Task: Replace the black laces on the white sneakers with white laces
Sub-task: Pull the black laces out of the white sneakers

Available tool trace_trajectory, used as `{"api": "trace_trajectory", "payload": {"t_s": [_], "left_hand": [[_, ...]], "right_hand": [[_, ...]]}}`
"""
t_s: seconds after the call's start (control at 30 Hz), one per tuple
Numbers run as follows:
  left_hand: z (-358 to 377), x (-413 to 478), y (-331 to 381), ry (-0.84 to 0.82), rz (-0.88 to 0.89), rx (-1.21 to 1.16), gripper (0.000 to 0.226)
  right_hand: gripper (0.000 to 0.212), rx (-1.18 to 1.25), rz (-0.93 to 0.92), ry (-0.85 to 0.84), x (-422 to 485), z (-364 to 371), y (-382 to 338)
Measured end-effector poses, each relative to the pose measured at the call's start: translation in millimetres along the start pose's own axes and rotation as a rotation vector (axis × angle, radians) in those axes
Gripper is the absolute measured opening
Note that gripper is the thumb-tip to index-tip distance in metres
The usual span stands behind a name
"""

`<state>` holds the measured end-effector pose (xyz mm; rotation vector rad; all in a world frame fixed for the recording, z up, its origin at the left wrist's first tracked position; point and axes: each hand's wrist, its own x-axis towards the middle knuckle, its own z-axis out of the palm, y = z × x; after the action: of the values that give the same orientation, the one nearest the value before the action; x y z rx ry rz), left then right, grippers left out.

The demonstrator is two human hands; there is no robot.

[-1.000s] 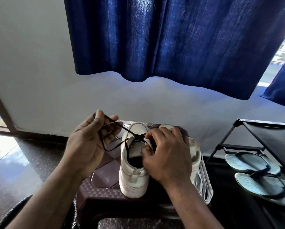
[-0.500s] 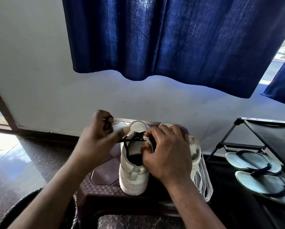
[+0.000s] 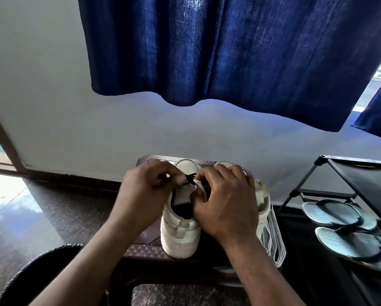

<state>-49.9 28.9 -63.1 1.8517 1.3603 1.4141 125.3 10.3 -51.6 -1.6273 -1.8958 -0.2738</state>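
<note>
Two white sneakers stand side by side on a brown plastic stool (image 3: 145, 250), heels toward me. The left sneaker (image 3: 180, 235) still carries a black lace (image 3: 190, 178) across its upper eyelets. My left hand (image 3: 145, 195) pinches that lace at the shoe's left side. My right hand (image 3: 224, 202) grips the left sneaker's collar and tongue, its fingers curled over the top. The right sneaker (image 3: 261, 195) is mostly hidden behind my right hand. White laces (image 3: 275, 241) hang in a bundle off the stool's right edge.
A black metal shoe rack (image 3: 361, 173) stands at the right with a pair of pale blue flip-flops (image 3: 344, 226) on its lower shelf. A blue curtain (image 3: 229, 51) hangs over the white wall behind. A dark woven seat edge (image 3: 37, 268) shows at the bottom left.
My left hand came in from the left with the black lace and now sits close against the left sneaker's eyelets. My right hand has stayed on the shoe.
</note>
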Motion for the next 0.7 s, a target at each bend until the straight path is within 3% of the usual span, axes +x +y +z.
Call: {"api": "trace_trajectory", "payload": {"t_s": [0.07, 0.13, 0.3, 0.43, 0.57, 0.7], "left_hand": [[-8.3, 7.1, 0.2, 0.19, -0.227, -0.409, 0.014], [-20.2, 10.9, -1.7, 0.323, -0.398, -0.575, 0.018], [-27.0, 7.6, -22.8, 0.136, -0.492, -0.228, 0.013], [-22.0, 1.9, -16.7, 0.153, -0.281, 0.247, 0.011], [-21.0, 1.9, -2.8, 0.02, -0.107, 0.241, 0.05], [-12.8, -2.9, 1.9, -0.018, -0.07, 0.272, 0.039]], "right_hand": [[0.018, -0.01, -0.001, 0.001, -0.1, 0.6, -0.2], [0.017, -0.022, -0.005, 0.01, -0.1, 1.5, -0.3], [0.015, -0.02, -0.013, 0.027, -0.5, 2.9, 0.0], [0.016, -0.023, -0.013, 0.024, -0.2, 2.0, -1.0], [0.022, -0.026, -0.016, 0.008, 0.3, 1.6, -1.1], [0.034, 0.004, -0.049, -0.034, 1.0, 2.2, 0.8]]}}
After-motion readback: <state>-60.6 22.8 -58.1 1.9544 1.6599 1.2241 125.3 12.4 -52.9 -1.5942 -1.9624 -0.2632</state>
